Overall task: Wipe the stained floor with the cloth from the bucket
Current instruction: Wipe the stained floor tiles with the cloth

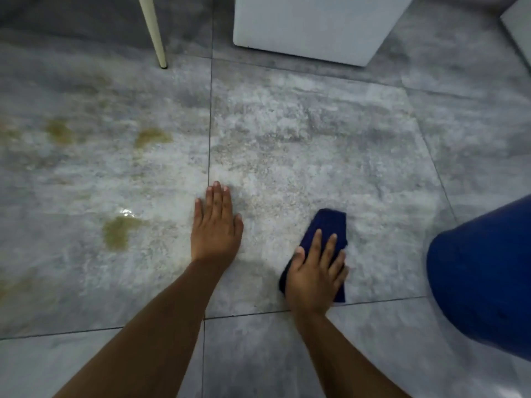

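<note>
A dark blue cloth [327, 228] lies flat on the grey tiled floor [301, 145]. My right hand [316, 275] presses down on its near half, fingers spread over it. To its left, my left hand [215, 224] rests flat on the bare floor, palm down, fingers together, holding nothing. Yellow-brown stains [119, 229] mark the tiles left of my left hand, with more patches [150, 137] farther back. A blue bucket [485, 280] stands at the right edge, just right of the cloth.
A white box-like unit [313, 27] stands on the floor at the back centre. A cream chair leg [155, 33] comes down at the back left. Another white edge [520, 27] shows at the top right corner.
</note>
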### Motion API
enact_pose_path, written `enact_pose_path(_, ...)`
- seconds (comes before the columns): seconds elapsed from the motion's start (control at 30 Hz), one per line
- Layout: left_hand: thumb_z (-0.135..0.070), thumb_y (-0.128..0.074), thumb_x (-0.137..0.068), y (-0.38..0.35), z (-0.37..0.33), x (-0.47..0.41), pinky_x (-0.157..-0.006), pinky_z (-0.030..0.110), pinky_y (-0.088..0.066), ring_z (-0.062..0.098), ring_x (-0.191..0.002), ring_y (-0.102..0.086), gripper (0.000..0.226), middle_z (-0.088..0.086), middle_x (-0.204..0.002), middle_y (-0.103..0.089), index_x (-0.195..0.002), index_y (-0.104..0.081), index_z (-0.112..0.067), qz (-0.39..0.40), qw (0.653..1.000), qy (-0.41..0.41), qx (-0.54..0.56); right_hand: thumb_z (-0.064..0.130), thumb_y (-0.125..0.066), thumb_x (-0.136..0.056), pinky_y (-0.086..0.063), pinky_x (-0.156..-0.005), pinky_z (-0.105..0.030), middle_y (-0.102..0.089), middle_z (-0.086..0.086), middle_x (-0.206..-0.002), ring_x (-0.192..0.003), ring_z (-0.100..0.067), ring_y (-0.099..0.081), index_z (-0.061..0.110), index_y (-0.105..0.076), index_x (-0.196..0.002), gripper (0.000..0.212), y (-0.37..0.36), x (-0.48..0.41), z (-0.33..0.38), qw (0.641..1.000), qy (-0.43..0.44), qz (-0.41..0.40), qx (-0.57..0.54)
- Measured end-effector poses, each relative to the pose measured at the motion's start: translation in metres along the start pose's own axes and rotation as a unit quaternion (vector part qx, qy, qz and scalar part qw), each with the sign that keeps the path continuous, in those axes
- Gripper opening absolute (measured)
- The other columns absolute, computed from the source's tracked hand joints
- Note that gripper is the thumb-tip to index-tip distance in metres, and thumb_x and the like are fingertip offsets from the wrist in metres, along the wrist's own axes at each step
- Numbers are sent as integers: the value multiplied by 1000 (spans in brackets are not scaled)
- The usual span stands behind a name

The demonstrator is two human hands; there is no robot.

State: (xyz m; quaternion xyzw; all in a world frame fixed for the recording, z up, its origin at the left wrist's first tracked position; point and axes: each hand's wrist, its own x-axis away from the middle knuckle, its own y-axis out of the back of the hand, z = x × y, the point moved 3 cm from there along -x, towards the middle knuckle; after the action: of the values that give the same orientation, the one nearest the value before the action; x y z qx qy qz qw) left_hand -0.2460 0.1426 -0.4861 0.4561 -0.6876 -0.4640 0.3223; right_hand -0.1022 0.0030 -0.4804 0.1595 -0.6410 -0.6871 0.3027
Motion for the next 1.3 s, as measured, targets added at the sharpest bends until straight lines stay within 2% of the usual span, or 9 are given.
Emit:
enact_pose_path(0.17, -32, -30, -94, 4, 15, 49, -116, 48, -8, 32, -143, -24, 62, 20, -153, -29, -146, -29, 1, -8, 1000, 5, -8, 37, -44, -98, -16, -111, -57, -22, -12, -158, -140, -44, -21, 21, -28, -150, 57, 2, 21, -34, 994, -93, -56, -29)
enact_pose_path(0.27, -37, -26, -97, 4, 25, 85, -115, 48, -11, 29, -143, -25, 61, 18, -153, -30, -146, -31, -1, 8, 999, -2, -35, 42, -37, -97, -24, -106, -59, -34, -13, -153, -132, -44, -34, 20, -37, -146, 53, -8, 78, -4, 995, 96, -33, -6)
enact_pose_path(0.4, -36, -25, -98, 7, 27, 94, -117, 45, -7, 26, -145, -18, 60, 17, -155, -26, -147, -30, -2, 4, 999, 0, -44, 48, -20, -98, -18, -112, -51, -28, -4, -156, -139, -35, -30, 28, -30, -149, 55, -10, 75, 36, 955, 294, 6, 25)
enact_pose_path(0.47, -35, -28, -97, 9, 27, 94, -117, 45, -7, 26, -145, -16, 60, 17, -155, -25, -147, -31, -1, -2, 999, -4, -41, 48, -21, -98, -15, -114, -50, -21, -1, -158, -142, -34, -25, 30, -27, -150, 56, -7, 48, 41, 949, 311, 6, 49)
enact_pose_path(0.67, -33, -29, -96, 10, 26, 95, -118, 46, -8, 28, -146, -16, 61, 17, -156, -22, -148, -26, -1, -11, 1000, -5, -27, 49, -22, -96, -21, -113, -56, -22, -2, -158, -140, -36, -25, 29, -25, -150, 57, 3, 43, -11, 985, 170, -15, 13)
enact_pose_path(0.87, -33, -26, -98, 11, 26, 95, -117, 45, -10, 28, -146, -17, 60, 18, -156, -23, -148, -26, -1, 8, 999, 5, -31, 46, -20, -99, -15, -114, -51, -22, 3, -158, -143, -30, -23, 34, -27, -149, 51, -3, 34, 42, 896, 440, 30, 42)
enact_pose_path(1.1, -31, -29, -97, 19, 32, 103, -117, 47, -7, 30, -146, -16, 60, 19, -156, -23, -149, -24, -1, -1, 996, 91, -25, 45, -22, -97, -19, -112, -61, -22, -6, -158, -140, -39, -25, 24, -32, -149, 56, -4, 39, 28, 973, 231, -6, -12)
enact_pose_path(1.2, -32, -23, -98, 32, 51, 117, -118, 47, -3, 30, -147, -13, 61, 19, -157, -18, -149, -20, 1, -16, 989, 141, -31, 46, -18, -99, -19, -110, -58, -26, -6, -157, -138, -38, -28, 24, -32, -148, 55, -6, 82, 23, 945, 325, 39, 19)
enact_pose_path(1.3, -35, -19, -98, 50, 82, 147, -118, 46, -2, 29, -147, -11, 62, 18, -157, -16, -150, -18, 1, -30, 971, 235, -28, 46, -15, -100, -18, -110, -57, -26, -3, -156, -141, -33, -26, 28, -34, -147, 54, -12, 121, 46, 865, 489, 99, 55)
